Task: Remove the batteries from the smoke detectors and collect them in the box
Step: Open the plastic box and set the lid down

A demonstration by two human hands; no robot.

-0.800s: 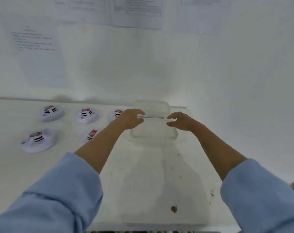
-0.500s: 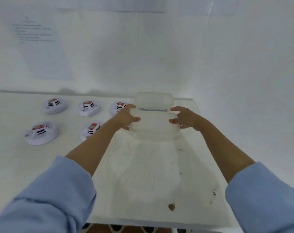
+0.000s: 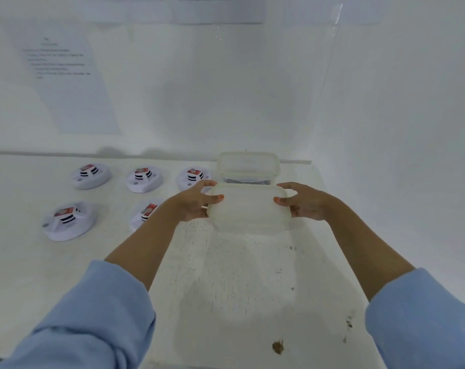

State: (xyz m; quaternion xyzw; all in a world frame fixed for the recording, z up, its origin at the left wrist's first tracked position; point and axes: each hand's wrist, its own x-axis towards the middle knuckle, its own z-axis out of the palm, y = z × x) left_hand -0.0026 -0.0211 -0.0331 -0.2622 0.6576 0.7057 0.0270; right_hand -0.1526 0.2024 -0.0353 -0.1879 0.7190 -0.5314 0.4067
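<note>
Left hand (image 3: 191,205) and right hand (image 3: 307,205) are gripping the lid (image 3: 248,209) by its ends.
Box (image 3: 247,159) is sitting open; all five smoke detectors (image 3: 90,177) appear to be carrying batteries (image 3: 66,212).

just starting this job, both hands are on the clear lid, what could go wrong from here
The lid is held only at its ends by the left hand and right hand; it could slip onto the box behind. The left forearm passes over a smoke detector and might knock it.
</note>
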